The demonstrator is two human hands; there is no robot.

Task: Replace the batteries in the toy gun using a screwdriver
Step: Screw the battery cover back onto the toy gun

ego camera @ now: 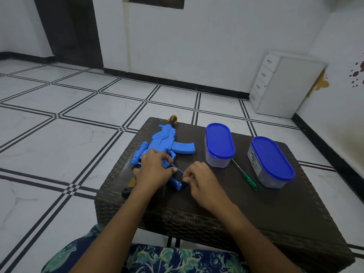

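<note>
A blue toy gun [164, 141] lies on its side on the dark wicker table [275, 205], muzzle pointing away from me. My left hand [154, 171] grips the gun's body just above the grip. My right hand [199, 179] pinches the lower edge of the blue grip [177, 181], at its dark battery opening. A green-handled screwdriver [249, 180] lies loose on the table between two containers, touched by neither hand.
Two clear containers with blue lids stand on the table: one [219, 143] at the middle back, one [271, 161] to the right. A white drawer unit [283, 83] stands against the far wall. Tiled floor surrounds the table.
</note>
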